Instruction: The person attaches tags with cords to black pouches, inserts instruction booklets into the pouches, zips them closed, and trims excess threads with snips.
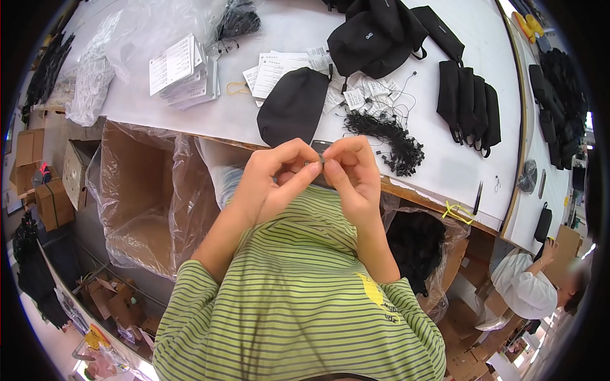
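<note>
Close in front of my body, my left hand [274, 176] and my right hand [353, 179] meet at the fingertips. Both are closed in a pinch around something tiny that I cannot make out. Just beyond them on the table lies a black fabric pouch [292, 105], flat, its lower edge close to my left hand. A tangled heap of black tag strings [394, 143] is to the right of my right hand. Small white printed labels [356, 97] lie between the pouch and the strings. Larger white printed cards [279, 68] are partly under the pouch.
A stack of white cards [181, 73] and clear plastic bags [149, 32] lie at the left. Black pouches [375, 41] are piled at the back, with several more in a row [467, 105]. Tweezers [478, 198] lie near the edge. An open carton [136, 197] stands below; a co-worker [524, 286] is at right.
</note>
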### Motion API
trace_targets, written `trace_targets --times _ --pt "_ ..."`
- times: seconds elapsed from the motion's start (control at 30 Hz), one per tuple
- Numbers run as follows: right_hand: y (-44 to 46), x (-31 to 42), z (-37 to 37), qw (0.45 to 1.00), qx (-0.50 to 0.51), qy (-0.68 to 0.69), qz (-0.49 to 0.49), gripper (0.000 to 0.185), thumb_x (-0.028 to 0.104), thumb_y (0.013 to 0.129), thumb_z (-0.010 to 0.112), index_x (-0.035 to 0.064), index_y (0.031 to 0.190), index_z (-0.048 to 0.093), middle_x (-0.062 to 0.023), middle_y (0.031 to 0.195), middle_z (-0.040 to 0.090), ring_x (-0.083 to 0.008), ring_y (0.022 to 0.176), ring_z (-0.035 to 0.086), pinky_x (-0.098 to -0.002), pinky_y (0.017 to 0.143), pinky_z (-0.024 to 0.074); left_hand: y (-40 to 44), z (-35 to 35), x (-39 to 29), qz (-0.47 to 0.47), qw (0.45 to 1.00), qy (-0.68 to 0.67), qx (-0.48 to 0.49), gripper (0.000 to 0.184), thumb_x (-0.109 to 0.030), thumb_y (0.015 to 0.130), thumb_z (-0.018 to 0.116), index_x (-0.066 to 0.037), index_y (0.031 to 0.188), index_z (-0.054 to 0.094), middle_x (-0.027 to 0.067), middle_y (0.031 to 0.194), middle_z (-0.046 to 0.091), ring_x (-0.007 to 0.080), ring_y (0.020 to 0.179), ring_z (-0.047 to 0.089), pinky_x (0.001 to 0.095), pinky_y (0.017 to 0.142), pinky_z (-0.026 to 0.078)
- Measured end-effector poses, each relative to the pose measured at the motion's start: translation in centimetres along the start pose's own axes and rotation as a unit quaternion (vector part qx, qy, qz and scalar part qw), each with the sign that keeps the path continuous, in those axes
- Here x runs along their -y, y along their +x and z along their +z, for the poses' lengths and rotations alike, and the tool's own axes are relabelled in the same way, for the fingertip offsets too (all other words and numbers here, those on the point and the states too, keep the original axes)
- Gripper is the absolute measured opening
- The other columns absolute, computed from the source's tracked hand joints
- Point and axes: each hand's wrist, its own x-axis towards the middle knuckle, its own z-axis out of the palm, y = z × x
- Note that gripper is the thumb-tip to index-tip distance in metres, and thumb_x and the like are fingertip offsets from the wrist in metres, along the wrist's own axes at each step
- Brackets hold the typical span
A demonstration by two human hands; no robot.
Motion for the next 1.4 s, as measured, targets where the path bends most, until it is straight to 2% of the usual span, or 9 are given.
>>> trace_targets --times 0.2,0.37,0.43,0.5,0.6,0.83,0.97,1.2,1.4 --pt "0.2 1.3 -0.9 0.993 0.050 0.090 0.059 0.015 0.008 0.094 0.055 0.0029 0.105 0.048 0.0001 0.081 0.054 -0.0043 0.070 0.045 -0.0185 0.062 0.0337 1.8 -0.9 0.4 -0.083 0.982 -0.124 0.117 0.018 -0.016 0.087 0.066 -0.003 0.091 0.053 -0.0060 0.056 0.035 0.0031 0.055 0.030 0.0206 0.052 0.024" --pt "0.9 1.4 -2.4 0.992 0.011 0.121 0.029 0.012 0.006 0.094 0.052 0.0031 0.105 0.047 -0.0001 0.077 0.050 -0.0058 0.062 0.038 -0.0199 0.057 0.0284 5.0 -0.7 0.3 0.029 0.990 0.053 0.130 0.013 -0.013 0.092 0.056 -0.004 0.100 0.056 -0.0020 0.081 0.052 0.0065 0.072 0.043 0.0220 0.066 0.036" --pt "0.9 1.6 -3.0 0.987 -0.013 0.161 0.010 0.012 0.005 0.094 0.052 0.0032 0.105 0.046 -0.0002 0.075 0.049 -0.0066 0.060 0.038 -0.0202 0.055 0.0274 8.5 -2.1 1.6 0.144 0.953 0.175 0.200 0.021 -0.002 0.086 0.051 -0.005 0.106 0.059 0.0020 0.106 0.059 0.0206 0.097 0.047 0.0308 0.088 0.039" --pt "0.7 2.0 -3.5 0.986 -0.034 0.163 0.001 0.012 0.004 0.093 0.051 0.0031 0.105 0.046 0.0000 0.072 0.046 -0.0069 0.058 0.035 -0.0207 0.054 0.0260 11.5 -3.3 4.6 0.085 0.891 0.325 0.306 0.030 0.002 0.081 0.055 -0.007 0.109 0.059 0.0027 0.108 0.059 0.0233 0.101 0.048 0.0334 0.092 0.039" --pt "0.4 2.4 -4.3 0.989 -0.050 0.141 -0.012 0.013 0.004 0.092 0.052 0.0031 0.104 0.046 -0.0003 0.074 0.046 -0.0069 0.060 0.035 -0.0212 0.055 0.0268 13.0 -3.2 5.2 0.174 0.807 0.462 0.325 0.030 0.001 0.075 0.064 -0.008 0.103 0.059 0.0042 0.105 0.058 0.0248 0.102 0.048 0.0355 0.091 0.039" --pt "-1.0 2.1 -7.1 0.981 -0.104 0.158 -0.034 0.016 0.002 0.089 0.054 0.0025 0.103 0.047 -0.0011 0.076 0.046 -0.0069 0.064 0.035 -0.0216 0.057 0.0297 9.9 -3.5 4.6 0.277 0.850 0.445 0.054 0.025 -0.004 0.065 0.072 -0.005 0.082 0.053 0.0077 0.088 0.056 0.0287 0.091 0.052 0.0394 0.082 0.042" --pt "-1.5 2.4 -8.8 0.988 -0.086 0.125 -0.005 0.012 0.004 0.087 0.056 0.0020 0.097 0.050 -0.0009 0.076 0.047 -0.0061 0.062 0.038 -0.0197 0.052 0.0298 5.3 -2.8 5.7 0.294 0.855 0.427 -0.020 0.024 -0.003 0.068 0.068 -0.004 0.090 0.059 0.0095 0.092 0.059 0.0296 0.088 0.054 0.0396 0.080 0.043" --pt "-1.5 1.7 -9.9 0.989 -0.120 0.086 0.010 0.012 0.005 0.085 0.056 0.0059 0.081 0.044 0.0021 0.062 0.035 -0.0080 0.054 0.029 -0.0220 0.049 0.0216 3.9 -3.4 6.9 0.268 0.885 0.380 -0.012 0.017 -0.008 0.072 0.067 -0.003 0.087 0.060 0.0090 0.079 0.058 0.0269 0.078 0.056 0.0364 0.071 0.043" --pt "-1.4 2.4 -9.0 0.988 -0.128 0.073 0.038 0.011 0.004 0.083 0.056 0.0053 0.080 0.046 0.0004 0.068 0.042 -0.0062 0.056 0.033 -0.0199 0.047 0.0231 4.7 -3.5 6.8 0.168 0.932 0.320 0.007 0.021 -0.006 0.073 0.068 -0.003 0.092 0.060 0.0116 0.084 0.059 0.0303 0.083 0.059 0.0382 0.073 0.047"
